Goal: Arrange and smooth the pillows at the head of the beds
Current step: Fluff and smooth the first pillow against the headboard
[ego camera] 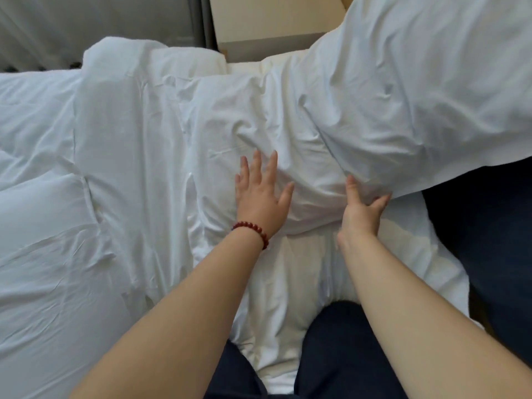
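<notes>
- Near the right edge of the bed [46, 269], the right hand [361, 213] pinches the lower corner of the raised pillow [417, 82] between thumb and curled fingers. Most of that pillow hangs out past the edge, above the dark floor [489, 231].
- Toward the middle of the bed, the left hand [260, 194], with a red bead bracelet [252, 230] at the wrist, lies flat with fingers spread wide. It presses on the flat pillow [253, 119], whose cover is creased around the fingertips.
- The grip takes only a small corner of cloth while the pillow's bulk sits on the far side. I judge it could slip free and drop to the floor, or the cover could stretch and bunch while the filling stays put.
- Swinging the raised pillow across could drag fresh wrinkles into the flat pillow beneath it.
- A hard press from the left palm may push the creases sideways rather than clear them.
- If set down without squaring, the raised pillow could end up askew or overhanging the right edge.
</notes>
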The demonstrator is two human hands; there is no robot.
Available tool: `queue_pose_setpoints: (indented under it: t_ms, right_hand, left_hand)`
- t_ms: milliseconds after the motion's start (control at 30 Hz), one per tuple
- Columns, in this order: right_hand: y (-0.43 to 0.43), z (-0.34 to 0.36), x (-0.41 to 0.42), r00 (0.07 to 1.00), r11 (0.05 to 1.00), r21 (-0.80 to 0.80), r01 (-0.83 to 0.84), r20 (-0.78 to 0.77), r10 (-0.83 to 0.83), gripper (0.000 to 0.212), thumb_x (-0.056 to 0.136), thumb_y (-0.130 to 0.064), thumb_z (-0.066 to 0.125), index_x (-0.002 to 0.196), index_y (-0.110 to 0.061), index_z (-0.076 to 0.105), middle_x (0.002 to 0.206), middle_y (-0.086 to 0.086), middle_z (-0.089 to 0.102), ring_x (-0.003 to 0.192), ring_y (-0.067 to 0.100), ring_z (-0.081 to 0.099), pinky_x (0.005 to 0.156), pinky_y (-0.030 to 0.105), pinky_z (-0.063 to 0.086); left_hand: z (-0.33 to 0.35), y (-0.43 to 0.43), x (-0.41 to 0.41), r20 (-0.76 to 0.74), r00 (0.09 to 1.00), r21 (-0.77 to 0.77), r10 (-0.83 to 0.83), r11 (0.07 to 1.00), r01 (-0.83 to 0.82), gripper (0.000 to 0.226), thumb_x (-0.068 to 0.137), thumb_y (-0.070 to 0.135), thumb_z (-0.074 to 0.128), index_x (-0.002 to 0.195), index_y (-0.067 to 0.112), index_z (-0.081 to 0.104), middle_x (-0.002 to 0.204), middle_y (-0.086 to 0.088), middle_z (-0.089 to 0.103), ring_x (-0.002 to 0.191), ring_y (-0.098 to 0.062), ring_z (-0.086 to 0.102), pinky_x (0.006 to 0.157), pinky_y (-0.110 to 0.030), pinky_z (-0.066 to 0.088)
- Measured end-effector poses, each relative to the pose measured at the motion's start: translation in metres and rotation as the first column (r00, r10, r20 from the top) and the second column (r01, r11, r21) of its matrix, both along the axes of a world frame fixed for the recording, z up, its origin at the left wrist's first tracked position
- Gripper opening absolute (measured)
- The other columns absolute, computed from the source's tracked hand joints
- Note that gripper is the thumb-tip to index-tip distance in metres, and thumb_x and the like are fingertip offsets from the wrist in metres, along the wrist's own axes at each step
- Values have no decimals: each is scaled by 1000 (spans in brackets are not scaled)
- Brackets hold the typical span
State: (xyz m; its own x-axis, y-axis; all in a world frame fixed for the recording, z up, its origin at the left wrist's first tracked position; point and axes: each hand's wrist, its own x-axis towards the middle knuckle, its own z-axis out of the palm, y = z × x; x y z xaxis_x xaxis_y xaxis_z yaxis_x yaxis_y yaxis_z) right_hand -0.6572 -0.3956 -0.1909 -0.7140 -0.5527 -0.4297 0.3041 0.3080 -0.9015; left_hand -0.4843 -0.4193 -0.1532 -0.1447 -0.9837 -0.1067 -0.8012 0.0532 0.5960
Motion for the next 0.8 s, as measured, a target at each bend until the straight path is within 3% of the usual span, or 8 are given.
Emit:
queue_pose_setpoints:
  t_ms: [100, 167, 267, 367, 433, 500, 567, 800]
  right_hand:
    - [-20, 22, -33, 999, 993, -106, 44, -11, -46, 127, 63, -58, 82, 156, -28, 3, 158, -3, 30, 135, 10, 42, 115, 34, 34]
    - [-34, 37, -56, 995, 979, -182, 93, -30, -100, 121, 58, -59, 85, 154, -26, 19, 150, -4, 42, 128, 8, 50, 112, 34, 39]
    - [-48, 53, -80, 991, 947, -291, 136, 46, -128, 89, 76, -40, 80, 150, -21, 34, 136, -10, 55, 115, 0, 57, 104, 25, 45]
    - [-47, 57, -93, 986, 935, -313, 167, 74, -151, 83, 80, -38, 75, 150, -23, 33, 122, -19, 57, 97, -15, 57, 79, 6, 49]
    - [-48, 69, -99, 989, 928, -342, 146, 69, -130, 99, 70, -47, 79, 151, -25, 28, 128, -16, 56, 99, -13, 57, 87, 12, 50]
    - [-52, 84, -101, 993, 913, -391, 118, 50, -107, 114, 57, -60, 85, 150, -24, 30, 135, -11, 55, 113, -1, 59, 104, 28, 46]
    - [-56, 93, -101, 994, 885, -452, 110, 38, -104, 121, 47, -67, 86, 147, -23, 34, 139, -7, 55, 123, 9, 57, 108, 35, 44]
    - [-75, 107, -103, 980, 884, -446, 137, -71, -187, 113, 48, -62, 87, 144, -22, 41, 133, -15, 58, 121, -2, 55, 108, 29, 43]
  left_hand:
    - [3, -38, -28, 122, 991, 0, -50, 999, 50, 70, 99, 56, 33, 156, 35, -1, 164, -1, -18, 148, -23, -24, 119, -42, -15]
    - [7, -62, -43, 137, 990, -70, -25, 997, 35, 70, 98, 59, 27, 155, 36, -7, 162, 0, -23, 147, -22, -27, 118, -42, -18]
    - [24, -95, -70, -1, 1000, -141, -12, 990, 12, 67, 98, 62, 19, 153, 40, -12, 162, 3, -23, 146, -19, -28, 117, -42, -19]
    - [35, -122, -107, -124, 992, -77, -34, 997, 24, 67, 94, 66, 12, 152, 42, -12, 163, 3, -20, 148, -22, -25, 116, -48, -17]
    - [36, -131, -131, -136, 990, 19, -41, 999, 44, 63, 97, 62, 11, 152, 43, -12, 164, 3, -18, 149, -24, -21, 116, -54, -16]
    - [33, -136, -142, -187, 982, 66, -12, 997, 25, 61, 98, 60, 9, 153, 42, -10, 164, 3, -14, 150, -23, -17, 116, -56, -15]
    - [31, -138, -143, -244, 970, 76, 17, 997, 2, 67, 90, 64, 4, 153, 43, -7, 165, 4, -12, 150, -20, -14, 117, -55, -15]
    - [32, -139, -143, -332, 942, 90, 45, 996, -16, 79, 77, 72, 0, 152, 47, -5, 165, 4, -4, 151, -12, -10, 117, -52, -16]
